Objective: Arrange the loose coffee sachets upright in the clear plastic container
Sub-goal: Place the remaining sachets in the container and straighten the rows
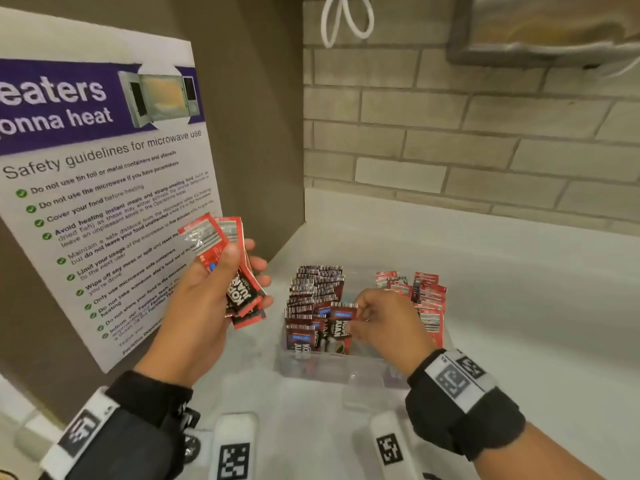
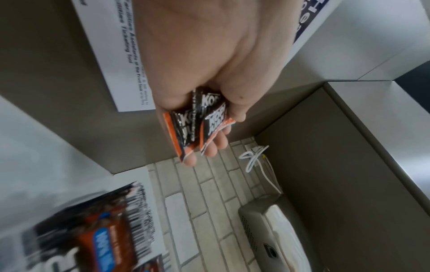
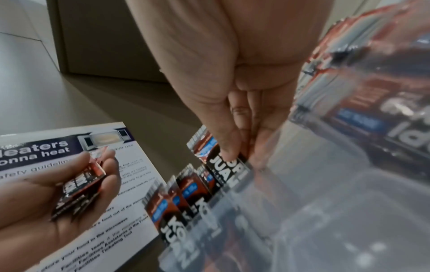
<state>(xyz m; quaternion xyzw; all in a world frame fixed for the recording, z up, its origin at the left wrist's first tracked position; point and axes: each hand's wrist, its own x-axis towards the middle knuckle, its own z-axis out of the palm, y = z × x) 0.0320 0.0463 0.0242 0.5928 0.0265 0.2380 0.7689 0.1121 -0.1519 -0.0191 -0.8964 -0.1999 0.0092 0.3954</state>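
Clear plastic container [image 1: 332,370], at 6 o'clock on the surface, is mostly filled with upright sachets. Right hand [image 1: 388,322] grip pinches one red-brown foil sachet [image 1: 341,323] into place; left hand [image 1: 207,299] grip holds the remaining bundle [image 1: 239,289].

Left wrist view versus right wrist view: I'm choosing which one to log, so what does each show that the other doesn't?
Only the left wrist view shows the white cable on the brick wall and the metal dispenser. Only the right wrist view shows the right hand pinching a sachet in the clear container. Both show the left hand holding a bunch of sachets, and the microwave poster.
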